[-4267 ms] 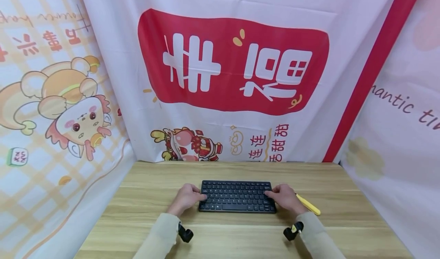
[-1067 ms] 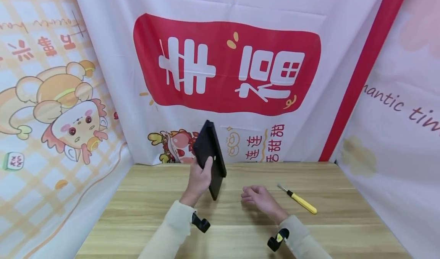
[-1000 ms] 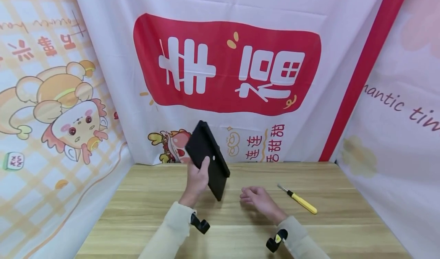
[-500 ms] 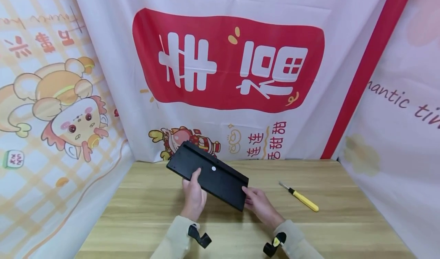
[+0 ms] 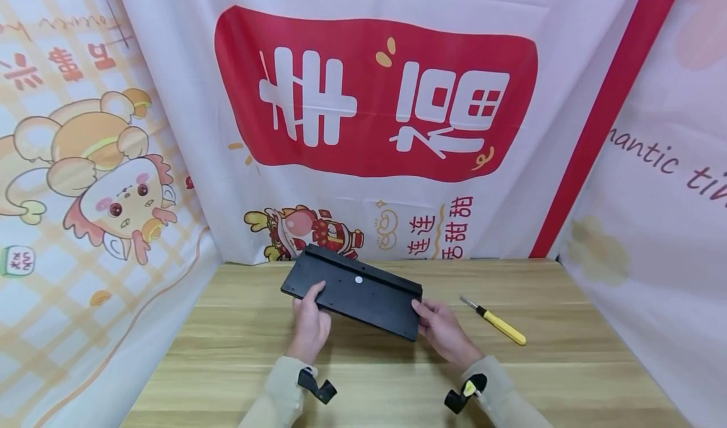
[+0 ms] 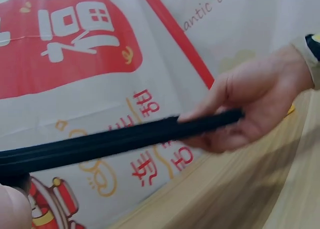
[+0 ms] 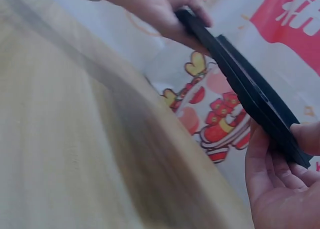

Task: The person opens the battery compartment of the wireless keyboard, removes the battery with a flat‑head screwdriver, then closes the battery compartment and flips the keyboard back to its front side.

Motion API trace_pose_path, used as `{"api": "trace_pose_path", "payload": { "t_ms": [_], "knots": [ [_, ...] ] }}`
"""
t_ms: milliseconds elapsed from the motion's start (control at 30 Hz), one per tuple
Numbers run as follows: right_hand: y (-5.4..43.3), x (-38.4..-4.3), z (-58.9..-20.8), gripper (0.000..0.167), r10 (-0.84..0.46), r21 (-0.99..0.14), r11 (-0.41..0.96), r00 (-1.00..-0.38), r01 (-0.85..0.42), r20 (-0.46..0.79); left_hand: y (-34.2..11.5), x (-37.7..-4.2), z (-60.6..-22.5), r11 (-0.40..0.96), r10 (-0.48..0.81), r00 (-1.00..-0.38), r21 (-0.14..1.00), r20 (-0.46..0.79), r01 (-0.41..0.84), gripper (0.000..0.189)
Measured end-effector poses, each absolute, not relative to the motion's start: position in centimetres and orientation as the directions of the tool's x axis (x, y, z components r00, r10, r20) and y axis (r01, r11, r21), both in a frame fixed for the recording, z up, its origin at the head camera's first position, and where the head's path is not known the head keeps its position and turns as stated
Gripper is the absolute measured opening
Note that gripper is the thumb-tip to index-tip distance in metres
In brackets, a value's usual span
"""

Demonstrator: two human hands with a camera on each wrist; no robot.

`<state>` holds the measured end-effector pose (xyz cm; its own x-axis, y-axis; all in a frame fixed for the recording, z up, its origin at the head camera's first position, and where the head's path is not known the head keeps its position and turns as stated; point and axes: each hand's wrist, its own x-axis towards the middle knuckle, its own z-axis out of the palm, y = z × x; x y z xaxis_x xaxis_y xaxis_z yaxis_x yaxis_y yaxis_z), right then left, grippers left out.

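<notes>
A black keyboard (image 5: 354,292) is held up off the table in the head view, its underside with a small white dot turned towards me. It tilts, its left end higher than its right. My left hand (image 5: 309,327) grips the near left edge, thumb on the underside. At the right end my right hand (image 5: 445,330) pinches the keyboard, thumb also on the underside. The keys face away and are hidden. Both wrist views show the keyboard (image 6: 100,141) nearly edge-on, and in the right wrist view the fingers (image 7: 260,164) of the right hand curl beneath it.
A screwdriver (image 5: 494,321) with a yellow handle lies on the wooden table (image 5: 363,390), right of the right hand. Printed cloth (image 5: 375,100) hangs behind the table and along both sides.
The keyboard lay keys-up between both hands, then the left hand alone lifted and turned it over. The right hand has since taken hold of its right end, and its tilt has lessened.
</notes>
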<state>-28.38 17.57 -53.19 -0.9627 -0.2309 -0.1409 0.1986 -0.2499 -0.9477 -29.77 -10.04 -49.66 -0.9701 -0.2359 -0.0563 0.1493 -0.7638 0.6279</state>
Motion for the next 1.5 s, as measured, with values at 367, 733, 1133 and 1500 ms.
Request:
{"api": "trace_pose_path", "payload": {
  "t_ms": [367, 733, 1133, 1500],
  "knots": [
    [21.0, -29.0, -50.4, 0.038, -0.216, -0.971, -0.127, -0.961, 0.2, -0.17, -15.2, -30.3, -50.0, -0.478, -0.111, -0.988, 0.877, -0.107, -0.042, 0.057],
    [23.5, -29.3, -49.0, 0.043, -0.179, -0.972, 0.155, -0.962, 0.178, -0.205, -18.0, -29.1, -50.4, 0.199, -0.08, -0.987, 0.968, -0.138, -0.151, 0.034],
    [23.8, -29.3, -51.5, 0.033, -0.048, -0.855, 0.512, -0.991, 0.08, -0.121, -17.7, -27.5, -53.1, 0.264, 0.012, -0.989, 0.954, -0.148, -0.139, 0.028],
    [23.5, -28.2, -52.7, 0.029, -0.033, -0.749, 0.659, -0.992, 0.068, -0.12, -16.9, -27.3, -54.8, 0.355, 0.01, -0.99, 0.926, -0.139, -0.126, 0.016]
  ]
}}
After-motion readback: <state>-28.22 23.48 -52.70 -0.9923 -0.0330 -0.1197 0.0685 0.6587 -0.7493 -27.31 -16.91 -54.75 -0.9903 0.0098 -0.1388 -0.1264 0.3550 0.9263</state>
